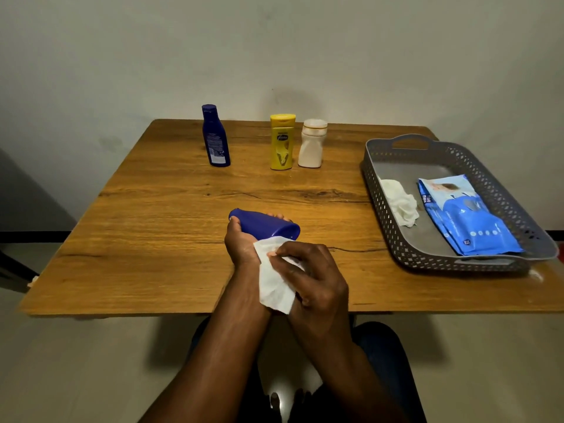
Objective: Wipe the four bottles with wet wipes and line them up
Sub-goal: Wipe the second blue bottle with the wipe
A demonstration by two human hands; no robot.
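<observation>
1. Both forearms reach in over the near table [152, 239] edge, wrists almost crossed.
2. The blue bottle [268, 227] lies sideways above the table's near middle, cap end pointing right.
3. Left hand [241, 242] curls round it from below; right hand [308, 270] pinches a white wet wipe [274, 282] just beside the cap.

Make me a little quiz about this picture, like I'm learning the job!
1. True or false: the yellow bottle stands upright on the table.
2. How many bottles stand at the far edge?
3. Which hand holds the wet wipe: A left, B right?

Key
1. True.
2. Three: the dark blue bottle, the yellow one and the white bottle.
3. B. The right hand pinches the wipe; the left hand grips the tipped blue bottle.
</observation>
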